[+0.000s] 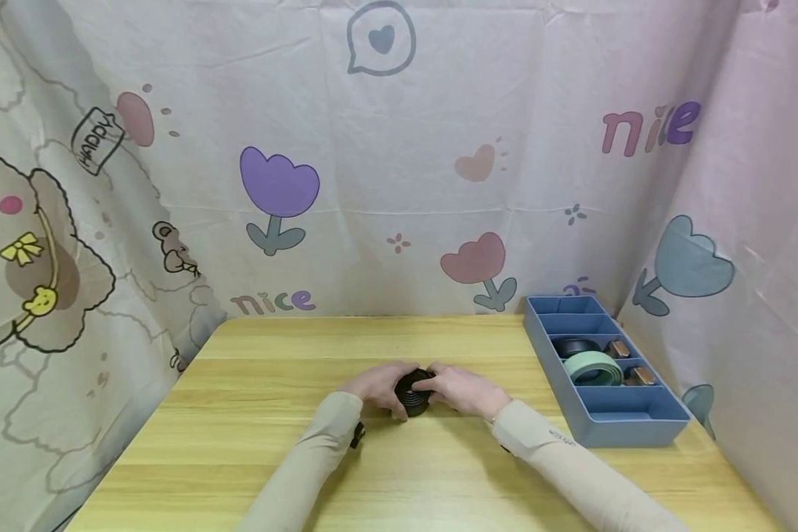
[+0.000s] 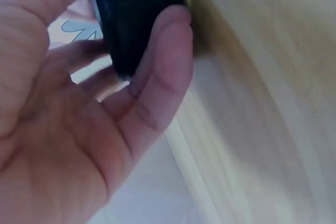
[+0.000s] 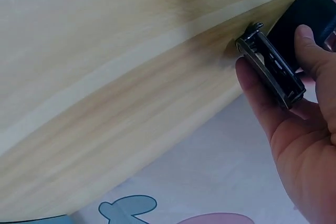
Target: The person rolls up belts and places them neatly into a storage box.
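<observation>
Near the middle of the table, a coiled black belt [image 1: 412, 401] stands between my two hands. My left hand [image 1: 380, 387] curls round its left side; in the left wrist view the fingers bend against the dark outer face of the belt [image 2: 134, 19]. On the other side, my right hand [image 1: 471, 391] holds the roll. The right wrist view has the thumb on the belt [image 3: 307, 22] and a metal buckle [image 3: 271, 69] lying against the fingers. Parts of both hands' fingertips are hidden behind the roll.
A blue divided box [image 1: 575, 403] sits at the table's right side. In its compartments lie a green coiled belt [image 1: 593, 363], a dark coiled belt [image 1: 575, 346] and shiny buckles [image 1: 640, 376]. A printed curtain [image 1: 386, 185] hangs behind the wooden table [image 1: 239, 414].
</observation>
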A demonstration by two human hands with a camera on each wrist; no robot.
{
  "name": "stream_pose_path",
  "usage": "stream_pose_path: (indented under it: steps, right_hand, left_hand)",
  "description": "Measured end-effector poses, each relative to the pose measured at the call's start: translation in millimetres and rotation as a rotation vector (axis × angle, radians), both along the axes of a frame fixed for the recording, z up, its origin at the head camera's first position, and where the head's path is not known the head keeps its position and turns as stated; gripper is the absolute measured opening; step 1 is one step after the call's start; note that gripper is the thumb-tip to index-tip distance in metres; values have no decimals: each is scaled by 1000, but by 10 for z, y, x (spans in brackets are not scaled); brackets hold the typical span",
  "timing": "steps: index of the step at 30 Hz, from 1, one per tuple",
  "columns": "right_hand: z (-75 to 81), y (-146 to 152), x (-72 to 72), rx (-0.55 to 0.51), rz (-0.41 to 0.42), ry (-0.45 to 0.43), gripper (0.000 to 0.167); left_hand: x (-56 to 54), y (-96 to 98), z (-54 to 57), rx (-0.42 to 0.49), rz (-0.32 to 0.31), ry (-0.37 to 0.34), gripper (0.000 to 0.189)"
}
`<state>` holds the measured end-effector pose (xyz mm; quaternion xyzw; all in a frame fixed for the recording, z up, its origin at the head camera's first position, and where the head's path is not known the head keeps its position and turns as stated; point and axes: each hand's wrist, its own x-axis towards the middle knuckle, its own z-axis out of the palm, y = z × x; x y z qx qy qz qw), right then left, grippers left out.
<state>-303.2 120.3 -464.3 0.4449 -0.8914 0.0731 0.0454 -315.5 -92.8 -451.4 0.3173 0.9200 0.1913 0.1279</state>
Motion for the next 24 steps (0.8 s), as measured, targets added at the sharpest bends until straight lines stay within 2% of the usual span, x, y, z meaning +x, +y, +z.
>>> stream_pose_path:
  steps: [2, 5, 11, 18, 21, 24]
  right_hand:
    - [-4, -9, 7, -2, 7, -2, 35]
    - [5, -18, 20, -28, 22, -24, 34]
    - [80, -18, 41, -31, -37, -109, 51]
    - [132, 25, 64, 5, -91, -227, 69]
    - [124, 33, 59, -2, -76, -228, 70]
    - [90, 31, 65, -27, -41, -192, 67]
  left_hand:
    - [-18, -33, -1, 20, -21, -4, 72]
    - [-20, -39, -7, 37, -8, 19, 62]
    - [30, 25, 27, 19, 59, 100, 59]
    - [114, 104, 14, 10, 147, 150, 59]
    - [140, 123, -12, 8, 172, 165, 61]
    - [151, 128, -36, 13, 180, 180, 61]
